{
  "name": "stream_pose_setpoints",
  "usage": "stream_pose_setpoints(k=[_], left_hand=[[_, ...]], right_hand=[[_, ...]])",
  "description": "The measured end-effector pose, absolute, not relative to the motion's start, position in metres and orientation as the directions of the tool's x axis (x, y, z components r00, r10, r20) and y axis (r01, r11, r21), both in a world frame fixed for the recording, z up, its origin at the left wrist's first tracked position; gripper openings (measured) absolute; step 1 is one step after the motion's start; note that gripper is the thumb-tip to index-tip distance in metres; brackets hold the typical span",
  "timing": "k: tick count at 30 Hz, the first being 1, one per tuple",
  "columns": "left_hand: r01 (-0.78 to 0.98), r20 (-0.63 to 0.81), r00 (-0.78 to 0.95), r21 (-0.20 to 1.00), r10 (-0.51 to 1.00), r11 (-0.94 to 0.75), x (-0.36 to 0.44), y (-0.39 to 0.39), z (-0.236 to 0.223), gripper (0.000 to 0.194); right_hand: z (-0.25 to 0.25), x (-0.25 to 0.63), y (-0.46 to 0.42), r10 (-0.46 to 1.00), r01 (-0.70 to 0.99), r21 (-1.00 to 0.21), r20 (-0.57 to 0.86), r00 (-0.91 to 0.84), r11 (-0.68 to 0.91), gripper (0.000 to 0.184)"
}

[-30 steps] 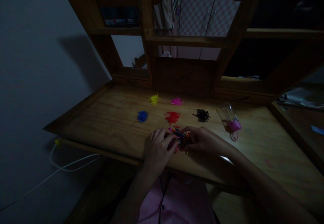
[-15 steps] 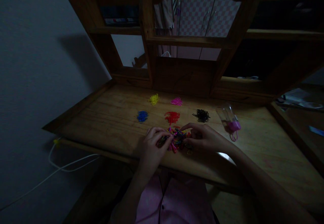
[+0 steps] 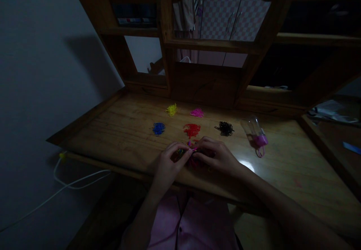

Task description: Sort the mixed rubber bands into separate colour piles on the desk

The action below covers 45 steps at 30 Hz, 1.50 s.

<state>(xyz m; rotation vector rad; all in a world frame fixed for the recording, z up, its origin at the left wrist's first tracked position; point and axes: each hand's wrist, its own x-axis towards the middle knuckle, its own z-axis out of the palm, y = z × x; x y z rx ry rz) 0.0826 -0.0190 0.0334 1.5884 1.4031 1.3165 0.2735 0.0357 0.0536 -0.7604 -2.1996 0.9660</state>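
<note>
Both hands work at a mixed pile of coloured rubber bands (image 3: 194,162) near the front edge of a wooden desk (image 3: 126,137). My left hand (image 3: 166,163) has its fingers curled, thumb and forefinger pinched at the pile's left side. My right hand (image 3: 217,155) lies over the pile's right side, its fingertips pinched on a pink band (image 3: 194,149) where the two hands meet. Beyond the hands lie sorted heaps: blue (image 3: 158,128), yellow (image 3: 171,109), pink (image 3: 196,112), red (image 3: 191,130) and black (image 3: 225,128).
A clear plastic bottle with a pink cap (image 3: 256,133) lies on its side to the right. A wooden hutch (image 3: 205,80) with shelves stands at the desk's back. A white cable (image 3: 73,180) hangs off the left front corner. Papers (image 3: 332,110) lie far right.
The left hand shifted a little left and its fingers curled into a pinch. The right hand slid left over the pile, hiding most of it. The sorted heaps stayed put.
</note>
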Motion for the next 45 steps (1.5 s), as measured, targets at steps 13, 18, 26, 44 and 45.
stream_pose_setpoints(k=[13, 18, 26, 44, 45], left_hand=[[0.291, 0.225, -0.098, 0.938, 0.969, -0.188, 0.084, -0.019, 0.033, 0.015], [0.252, 0.146, -0.124, 0.961, 0.982, -0.111, 0.083, -0.017, 0.028, 0.017], [0.231, 0.168, -0.091, 0.962, 0.982, -0.143, 0.091, -0.013, 0.036, 0.018], [0.407, 0.277, -0.153, 0.892, 0.949, -0.195, 0.097, -0.021, 0.026, 0.010], [0.468, 0.309, -0.172, 0.861, 0.935, -0.199, 0.093, -0.024, 0.023, 0.010]], right_hand=[[0.059, 0.274, 0.037, 0.842, 0.149, -0.952, 0.157, -0.517, 0.269, 0.026], [0.055, 0.278, 0.042, 0.886, 0.090, -0.991, 0.047, -0.460, 0.099, 0.027], [0.056, 0.276, 0.039, 0.821, 0.112, -0.956, 0.168, -0.545, 0.271, 0.025], [0.054, 0.290, 0.056, 0.895, -0.023, -0.994, -0.082, -0.439, -0.103, 0.025], [0.057, 0.292, 0.063, 0.906, 0.033, -0.998, -0.060, -0.418, -0.051, 0.026]])
